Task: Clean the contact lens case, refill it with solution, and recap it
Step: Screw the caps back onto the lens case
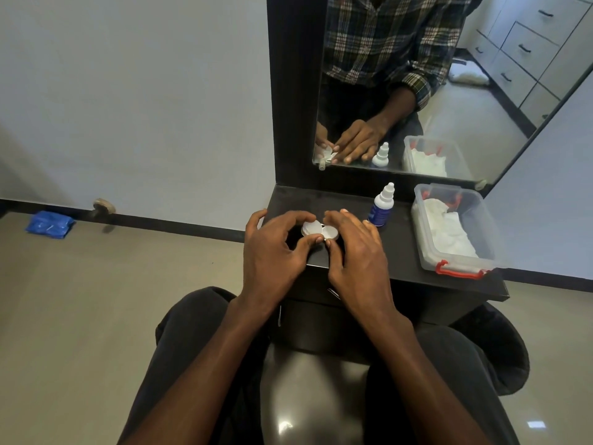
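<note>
A white contact lens case [321, 231] with two round caps sits on the dark shelf [398, 252] near its front left corner. My left hand [272, 248] curls around the left cap, with its fingertips on it. My right hand [356, 248] grips the right side of the case, thumb at its front edge. A small solution bottle [382, 207], white-capped with a blue label, stands upright just right of my right hand.
A clear plastic box [459, 232] with red latches, holding white tissue or cloth, sits at the shelf's right end. A mirror [433, 91] behind the shelf reflects the hands and bottle. A blue packet [49, 224] lies on the floor at far left.
</note>
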